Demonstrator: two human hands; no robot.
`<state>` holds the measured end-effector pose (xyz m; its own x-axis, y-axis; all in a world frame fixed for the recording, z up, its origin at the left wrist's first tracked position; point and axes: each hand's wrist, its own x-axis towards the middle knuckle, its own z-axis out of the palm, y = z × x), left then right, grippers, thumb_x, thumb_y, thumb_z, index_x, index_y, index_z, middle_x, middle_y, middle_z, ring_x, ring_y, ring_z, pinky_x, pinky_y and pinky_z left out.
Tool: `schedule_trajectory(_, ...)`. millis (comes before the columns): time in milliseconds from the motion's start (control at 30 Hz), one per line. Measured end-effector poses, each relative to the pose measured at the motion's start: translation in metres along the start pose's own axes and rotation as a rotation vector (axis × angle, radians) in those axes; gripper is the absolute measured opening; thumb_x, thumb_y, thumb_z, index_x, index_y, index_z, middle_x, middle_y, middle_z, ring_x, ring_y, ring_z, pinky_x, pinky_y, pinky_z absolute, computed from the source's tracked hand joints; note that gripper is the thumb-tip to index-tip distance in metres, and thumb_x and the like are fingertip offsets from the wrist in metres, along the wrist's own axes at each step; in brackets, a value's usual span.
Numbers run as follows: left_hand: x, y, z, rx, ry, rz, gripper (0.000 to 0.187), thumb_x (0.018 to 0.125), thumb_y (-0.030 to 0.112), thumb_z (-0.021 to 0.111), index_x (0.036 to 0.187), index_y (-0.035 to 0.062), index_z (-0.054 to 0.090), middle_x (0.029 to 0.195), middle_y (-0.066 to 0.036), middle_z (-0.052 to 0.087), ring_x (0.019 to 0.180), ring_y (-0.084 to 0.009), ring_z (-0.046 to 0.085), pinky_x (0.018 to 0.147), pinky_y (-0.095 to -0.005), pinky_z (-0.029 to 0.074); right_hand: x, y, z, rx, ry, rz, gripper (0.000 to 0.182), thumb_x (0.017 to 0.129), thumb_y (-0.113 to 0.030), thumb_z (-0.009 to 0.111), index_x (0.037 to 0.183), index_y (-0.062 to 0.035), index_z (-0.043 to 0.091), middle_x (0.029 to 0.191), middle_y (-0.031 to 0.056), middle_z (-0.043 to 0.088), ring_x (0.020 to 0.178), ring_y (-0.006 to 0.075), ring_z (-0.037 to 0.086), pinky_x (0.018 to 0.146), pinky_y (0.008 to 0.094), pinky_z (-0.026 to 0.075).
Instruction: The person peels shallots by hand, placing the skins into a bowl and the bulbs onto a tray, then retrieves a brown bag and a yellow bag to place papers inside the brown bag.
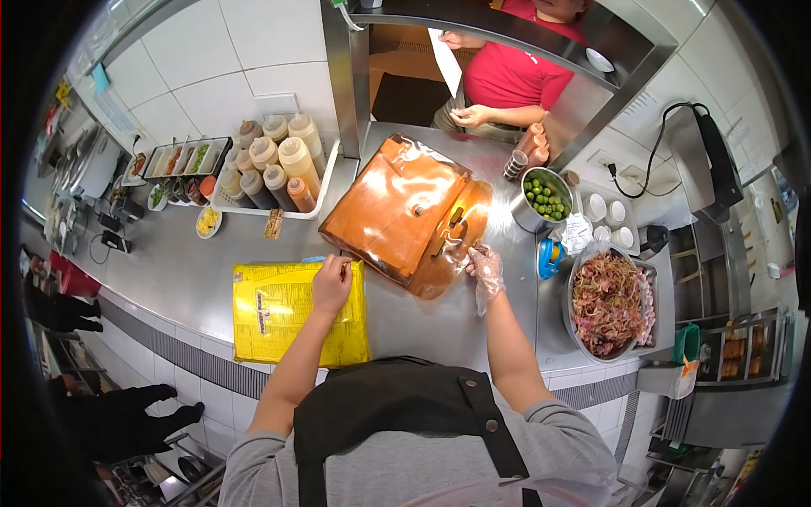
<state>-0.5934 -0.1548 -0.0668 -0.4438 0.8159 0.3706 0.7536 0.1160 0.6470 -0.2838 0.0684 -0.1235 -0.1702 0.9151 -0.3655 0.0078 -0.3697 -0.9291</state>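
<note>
An orange-brown leather satchel [384, 207] in a clear plastic bag [463, 258] lies aslant on the steel counter. My right hand [486, 272], in a clear disposable glove, is closed at the plastic's lower right edge. Bare and curled closed, my left hand [333, 283] is over the top right of a yellow plastic-wrapped package [279, 308], close to the satchel's lower left corner. Whatever the left fingers may hold is hidden. A bit of light blue shows behind the package's top edge.
Sauce bottles fill a white basket [274, 211] at left. At right stand a metal pot [527, 218] of green limes, a blue tape dispenser [549, 258] and a bowl [577, 329] of shredded food. Beyond the pass-through window, another person [511, 80] holds a white sheet [445, 63].
</note>
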Motion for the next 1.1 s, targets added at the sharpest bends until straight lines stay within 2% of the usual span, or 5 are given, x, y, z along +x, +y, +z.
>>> schedule_trajectory(367,0.009,0.004,0.0,0.01,0.029,0.015,0.009,0.09,0.007,0.065,0.098,0.0065,0.065,0.087,-0.011,0.059,0.069,-0.0303,0.063,0.062,-0.04,0.051,0.014,-0.015,0.0,0.009,-0.1,-0.064,0.02,0.092,-0.015,0.07,0.103,-0.0001,0.062,0.07,0.0049,0.063,0.047,0.0096,0.054,0.039,0.0237,0.04)
schedule_trajectory(533,0.001,0.005,-0.003,0.003,-0.016,-0.021,0.008,0.09,0.008,0.065,0.098,0.0071,0.065,0.088,-0.011,0.06,0.071,-0.0307,0.063,0.062,-0.0399,0.051,0.038,-0.003,-0.003,0.294,0.167,-0.132,0.037,0.092,-0.016,0.071,0.122,-0.0043,0.054,0.077,0.003,0.058,0.051,0.0105,0.051,0.044,0.0253,0.042)
schedule_trajectory(667,0.001,0.004,-0.001,0.018,0.004,-0.01,0.008,0.09,0.009,0.066,0.098,0.0078,0.065,0.088,-0.01,0.06,0.069,-0.03,0.063,0.062,-0.0395,0.051,0.039,-0.031,0.011,-0.064,0.329,-0.33,0.035,0.089,-0.011,0.072,0.121,-0.0045,0.058,0.084,0.0043,0.06,0.063,0.0112,0.054,0.055,0.0269,0.047)
schedule_trajectory(867,0.0,0.002,0.001,0.011,0.013,-0.008,0.008,0.09,0.009,0.065,0.098,0.0081,0.066,0.086,-0.01,0.059,0.069,-0.0293,0.063,0.063,-0.0393,0.051,0.016,-0.043,0.05,-0.18,0.03,-0.711,0.02,0.083,-0.003,0.074,0.102,-0.0033,0.069,0.097,0.0069,0.063,0.085,0.0156,0.063,0.077,0.029,0.053)
schedule_trajectory(1100,0.002,0.004,-0.001,0.051,0.012,0.017,0.007,0.09,0.009,0.065,0.097,0.008,0.065,0.087,-0.01,0.059,0.069,-0.0292,0.063,0.063,-0.0394,0.051,-0.002,-0.043,0.066,-0.125,-0.033,-0.575,0.022,0.083,0.004,0.069,0.104,-0.0034,0.069,0.107,0.0083,0.061,0.084,0.016,0.063,0.078,0.0296,0.054)
